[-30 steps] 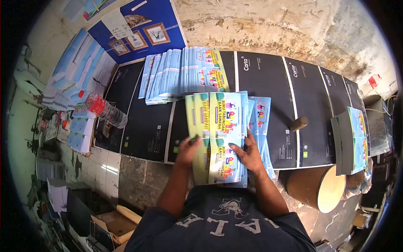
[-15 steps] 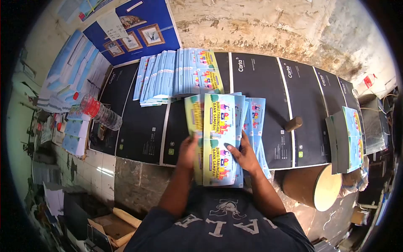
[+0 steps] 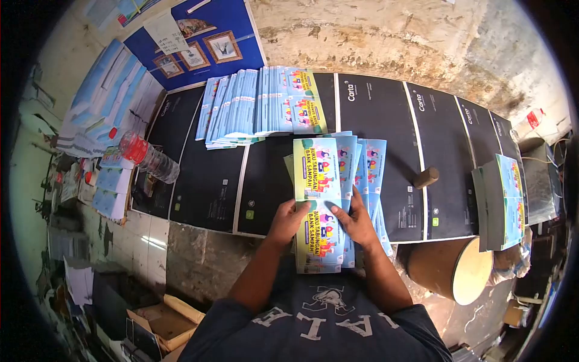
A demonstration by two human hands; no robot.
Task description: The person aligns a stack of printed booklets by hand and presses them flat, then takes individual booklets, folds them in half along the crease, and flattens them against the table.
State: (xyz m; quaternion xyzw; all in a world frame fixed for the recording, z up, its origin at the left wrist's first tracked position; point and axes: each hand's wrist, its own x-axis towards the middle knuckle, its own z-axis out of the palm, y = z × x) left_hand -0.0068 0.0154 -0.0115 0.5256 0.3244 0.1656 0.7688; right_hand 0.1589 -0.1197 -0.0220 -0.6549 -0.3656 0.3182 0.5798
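Black tabletop (image 3: 380, 127), booklets (image 3: 319, 181) in two-handed grip (image 3: 358, 223)

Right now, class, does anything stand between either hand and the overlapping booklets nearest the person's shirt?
Nothing visible does: the left hand and right hand both touch the overlapping booklets directly, one at each side.

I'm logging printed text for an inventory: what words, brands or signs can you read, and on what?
"BUKU TABUNGAN BANK SAMPAH": on the held booklets, less clearly on the far booklets.
"Carta": several times on the black tabletop.
Too small or blurred: handwritten note, bottle label, right-hand stack, tabletop fine print.
Shirt letters: distorted, partly hidden; word uncertain.
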